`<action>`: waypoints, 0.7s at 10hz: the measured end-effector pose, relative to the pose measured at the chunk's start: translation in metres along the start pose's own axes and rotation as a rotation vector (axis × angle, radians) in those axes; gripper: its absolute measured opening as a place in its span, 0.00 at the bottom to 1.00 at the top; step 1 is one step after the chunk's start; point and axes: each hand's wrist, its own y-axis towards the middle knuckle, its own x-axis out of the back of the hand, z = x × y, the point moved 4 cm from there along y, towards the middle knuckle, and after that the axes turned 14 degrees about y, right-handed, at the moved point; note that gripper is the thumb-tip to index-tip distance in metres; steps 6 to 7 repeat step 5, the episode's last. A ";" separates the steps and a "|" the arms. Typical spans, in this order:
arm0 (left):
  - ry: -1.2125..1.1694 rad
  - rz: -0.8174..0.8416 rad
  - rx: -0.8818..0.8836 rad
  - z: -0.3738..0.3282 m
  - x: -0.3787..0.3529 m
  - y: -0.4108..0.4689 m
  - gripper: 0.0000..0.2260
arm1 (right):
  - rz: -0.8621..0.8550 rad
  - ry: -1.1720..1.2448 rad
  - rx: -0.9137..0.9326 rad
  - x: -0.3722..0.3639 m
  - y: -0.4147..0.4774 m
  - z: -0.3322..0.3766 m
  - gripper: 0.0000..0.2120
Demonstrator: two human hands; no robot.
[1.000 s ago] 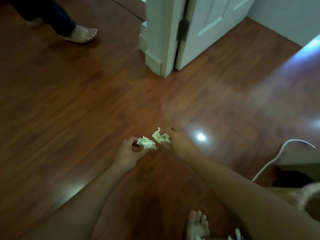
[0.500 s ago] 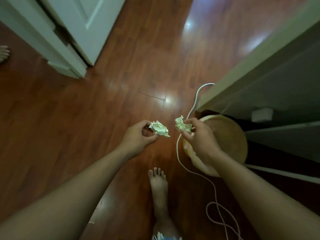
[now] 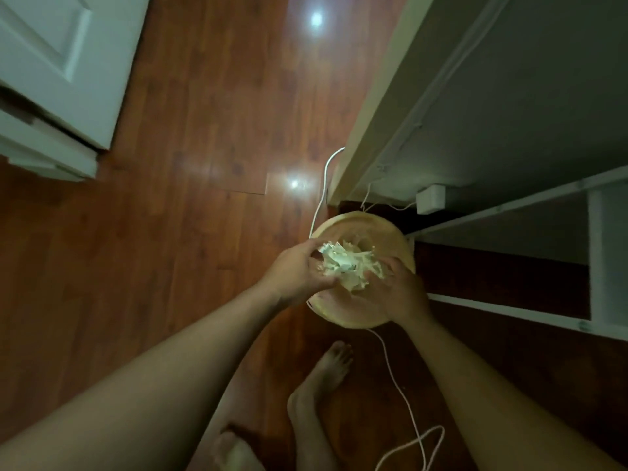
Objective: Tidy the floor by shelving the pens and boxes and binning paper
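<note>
A round tan waste bin (image 3: 394, 239) stands on the wooden floor beside a white shelf unit. Directly over its mouth, my left hand (image 3: 299, 273) and my right hand (image 3: 396, 290) are pressed together around a wad of crumpled pale paper (image 3: 343, 266). Both hands' fingers curl on the paper, which bulges out between them. The inside of the bin is mostly hidden behind hands and paper. No pens or boxes are in view.
A white cable (image 3: 404, 399) runs past the bin and loops on the floor near my bare foot (image 3: 323, 379). A white door (image 3: 57, 62) stands at upper left. The shelf unit (image 3: 509, 219) and a white plug adapter (image 3: 430, 198) are at right.
The view has swung from the open floor to the bin. My two hands, each holding a paper ball apart, have come together over the bin's mouth with the paper bunched between them.
</note>
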 end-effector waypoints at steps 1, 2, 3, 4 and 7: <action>0.021 0.151 -0.004 -0.006 -0.008 0.003 0.55 | -0.003 0.029 -0.015 0.007 -0.005 0.003 0.23; 0.136 0.102 -0.041 -0.010 -0.006 0.005 0.50 | 0.005 0.175 -0.042 0.020 -0.020 0.012 0.23; 0.304 0.023 -0.046 -0.012 0.002 0.001 0.46 | -0.029 0.462 -0.014 0.045 -0.055 0.034 0.17; 0.405 -0.087 -0.070 -0.017 0.012 -0.013 0.44 | 0.001 0.785 0.101 0.086 -0.097 0.066 0.15; 0.521 -0.154 -0.115 -0.027 0.015 -0.025 0.42 | 0.257 1.108 0.330 0.154 -0.138 0.098 0.19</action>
